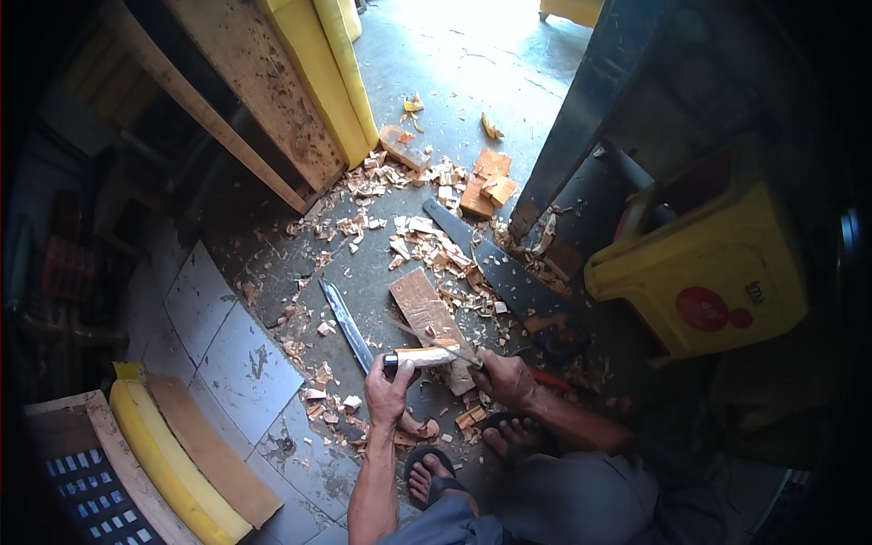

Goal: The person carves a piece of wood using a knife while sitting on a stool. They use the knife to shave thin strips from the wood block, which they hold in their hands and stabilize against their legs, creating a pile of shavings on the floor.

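Observation:
My left hand (389, 395) grips a short pale wooden piece (425, 354) with a dark end, held crosswise above the floor. My right hand (506, 377) is closed on the handle of a thin tool (459, 350), its narrow shaft lying across that piece. Beneath them lies a brown board (413, 295). A long blade (343, 318) lies to the left of the board, partly hidden by my left hand and forearm. To the right, a dark handsaw (481, 268) rests among pale wood shavings (431, 236).
A yellow plastic jug (727, 254) is at right. Wood offcuts (486, 182) lie near the bright doorway, beside a yellow padded panel (336, 91) and dark post (581, 109). At lower left are a yellow padded strip (163, 454) and crate (91, 418). My sandalled feet (422, 477) are below.

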Demonstrator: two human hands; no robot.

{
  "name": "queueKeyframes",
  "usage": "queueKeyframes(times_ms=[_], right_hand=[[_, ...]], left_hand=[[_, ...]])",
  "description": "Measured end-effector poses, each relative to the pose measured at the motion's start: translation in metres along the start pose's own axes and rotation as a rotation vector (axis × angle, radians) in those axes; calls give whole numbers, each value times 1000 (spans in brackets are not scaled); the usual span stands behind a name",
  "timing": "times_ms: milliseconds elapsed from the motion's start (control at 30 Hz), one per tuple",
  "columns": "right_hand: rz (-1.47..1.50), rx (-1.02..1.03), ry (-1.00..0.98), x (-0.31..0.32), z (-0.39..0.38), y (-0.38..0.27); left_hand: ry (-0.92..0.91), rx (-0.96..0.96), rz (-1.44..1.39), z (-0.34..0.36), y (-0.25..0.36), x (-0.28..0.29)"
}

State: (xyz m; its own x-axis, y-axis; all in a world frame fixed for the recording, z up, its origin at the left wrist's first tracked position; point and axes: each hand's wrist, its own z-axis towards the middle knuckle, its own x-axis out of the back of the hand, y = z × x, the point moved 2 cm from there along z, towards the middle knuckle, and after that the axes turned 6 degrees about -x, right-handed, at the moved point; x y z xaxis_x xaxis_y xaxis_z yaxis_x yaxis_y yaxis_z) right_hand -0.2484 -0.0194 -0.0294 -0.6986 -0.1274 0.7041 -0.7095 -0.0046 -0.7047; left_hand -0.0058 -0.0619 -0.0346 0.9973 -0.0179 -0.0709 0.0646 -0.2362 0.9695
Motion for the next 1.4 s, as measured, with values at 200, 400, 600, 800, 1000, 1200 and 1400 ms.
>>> queueKeyframes(times_ms=[200,400,600,800,1000,1200,1400], right_hand=[[-20,-23,-82,-4,6,3],[-73,38,18,-1,8,7],[-180,-99,64,0,4,16],[-157,-82,9,-7,4,22],[47,-55,86,-15,-5,-1],[21,-228,-48,-20,13,-7],[-10,-232,-100,-14,37,-17]], left_hand=[[-6,19,-37,-4,-1,2],[2,3,-70,-3,2,-4],[-31,-2,26,-3,-1,3],[12,61,-153,-8,-3,1],[75,320,-91,-20,6,-1],[53,-24,756,-25,24,-15],[15,-183,664,-21,32,-25]])
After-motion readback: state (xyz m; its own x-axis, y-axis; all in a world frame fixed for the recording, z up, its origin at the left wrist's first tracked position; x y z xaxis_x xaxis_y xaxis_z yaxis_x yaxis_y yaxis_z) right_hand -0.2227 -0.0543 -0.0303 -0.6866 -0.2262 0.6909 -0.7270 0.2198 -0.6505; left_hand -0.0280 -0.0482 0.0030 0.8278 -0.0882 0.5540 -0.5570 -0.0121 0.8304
